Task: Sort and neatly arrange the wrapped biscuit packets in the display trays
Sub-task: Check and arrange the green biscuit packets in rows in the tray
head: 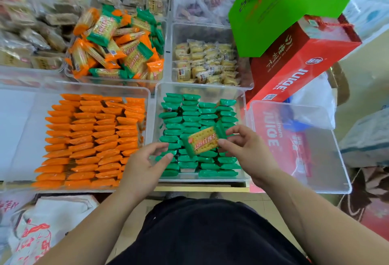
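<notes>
Nearest item: your dark garment (202, 233), matte fabric, at the bottom edge of the view.
Held packet: green-ended packet (202, 141), a flat rectangle in glossy film with a yellow centre panel and red print. It is tilted above the green rows.
Right hand: your right hand (246, 151) pinches the packet's right end between thumb and fingertips.
Left hand: your left hand (145, 159) has its fingers half curled at the near left corner of the green rows. You cannot tell whether it grips a packet.
Green rows: green packets (189, 117) stand on edge in tight columns inside the clear tray (244, 117), which is rigid transparent plastic.
Left neighbour: orange packets (88, 138) stand in the same edge-on rows in the wider clear tray (84, 88).
Behind: mixed heap (117, 50) of loose orange and green packets.
Right: red juice carton (294, 60), glossy card.
</notes>
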The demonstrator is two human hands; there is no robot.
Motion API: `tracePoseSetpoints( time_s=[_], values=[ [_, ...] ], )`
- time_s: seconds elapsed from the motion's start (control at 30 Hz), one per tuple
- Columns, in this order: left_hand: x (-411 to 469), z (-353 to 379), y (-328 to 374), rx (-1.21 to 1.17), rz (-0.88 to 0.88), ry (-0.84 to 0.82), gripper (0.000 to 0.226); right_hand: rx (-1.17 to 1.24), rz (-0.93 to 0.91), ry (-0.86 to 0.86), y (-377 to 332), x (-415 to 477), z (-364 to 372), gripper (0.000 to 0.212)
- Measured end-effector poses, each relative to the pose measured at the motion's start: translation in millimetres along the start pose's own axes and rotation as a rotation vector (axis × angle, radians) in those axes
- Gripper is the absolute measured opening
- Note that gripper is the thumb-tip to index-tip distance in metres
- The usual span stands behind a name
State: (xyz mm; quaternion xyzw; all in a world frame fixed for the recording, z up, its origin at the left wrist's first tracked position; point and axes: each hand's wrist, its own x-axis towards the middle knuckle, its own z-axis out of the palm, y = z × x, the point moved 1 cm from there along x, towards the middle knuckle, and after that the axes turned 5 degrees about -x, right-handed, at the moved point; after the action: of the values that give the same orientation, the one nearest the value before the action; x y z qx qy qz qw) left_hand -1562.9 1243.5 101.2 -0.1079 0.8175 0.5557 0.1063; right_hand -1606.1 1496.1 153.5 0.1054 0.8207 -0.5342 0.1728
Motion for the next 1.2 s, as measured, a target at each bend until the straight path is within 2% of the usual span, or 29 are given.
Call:
tracePoseSetpoints(
  time_s=[0.07,0.13,0.23,0.33,0.53,0.63,0.7,0.8,0.93,1.0,1.03,1.1,1.2],
  values=[
    [-8.4,-3.2,18.5,-0.257,-0.148,-0.049,0.019,0.151,0.035,-0.024,-9.1,-11.1,1.3,0.024],
    [-15.8,-5.4,35.3,-0.383,-0.184,-0.079,0.019,0.223,0.036,-0.060,-16.5,-21.4,5.6,0.029],
    [-22.2,-7.9,51.4,-0.432,-0.151,-0.030,0.016,0.255,0.041,-0.104,-18.5,-31.0,14.8,0.026],
    [-26.4,-12.9,59.9,-0.453,-0.155,0.077,0.013,0.277,0.043,-0.130,-18.5,-34.7,19.6,0.009],
    [-34.0,-26.2,70.5,-0.562,-0.103,0.150,0.009,0.419,0.047,-0.105,-28.6,-35.9,23.6,0.003],
    [-32.6,-31.2,69.1,-0.670,-0.140,0.130,0.010,0.522,0.040,-0.171,-35.7,-37.1,24.6,0.021],
    [-30.7,-33.0,62.0,-0.756,-0.193,0.078,0.017,0.529,0.018,-0.172,-41.0,-38.7,22.5,0.025],
    [-31.6,-30.0,51.3,-0.871,-0.281,-0.005,0.044,0.529,-0.004,-0.181,-53.4,-44.8,20.7,0.006],
    [-35.1,-26.3,51.9,-0.906,-0.329,-0.031,0.037,0.333,-0.030,-0.068,-59.9,-44.6,21.2,0.016],
    [-35.3,-26.7,55.3,-0.913,-0.320,-0.029,0.047,0.273,-0.020,-0.032,-54.3,-41.4,20.6,0.013],
    [-34.9,-27.7,57.7,-0.920,-0.309,-0.027,0.047,0.247,0.000,-0.043,-50.4,-39.7,19.6,0.012],
    [-33.8,-29.8,64.6,-0.926,-0.280,-0.027,0.034,0.293,0.087,-0.132,-43.9,-35.8,19.1,0.013],
    [-31.8,-32.8,74.8,-0.932,-0.258,-0.052,0.013,0.647,0.297,-0.299,-33.1,-30.4,19.2,0.004]
  ],
)
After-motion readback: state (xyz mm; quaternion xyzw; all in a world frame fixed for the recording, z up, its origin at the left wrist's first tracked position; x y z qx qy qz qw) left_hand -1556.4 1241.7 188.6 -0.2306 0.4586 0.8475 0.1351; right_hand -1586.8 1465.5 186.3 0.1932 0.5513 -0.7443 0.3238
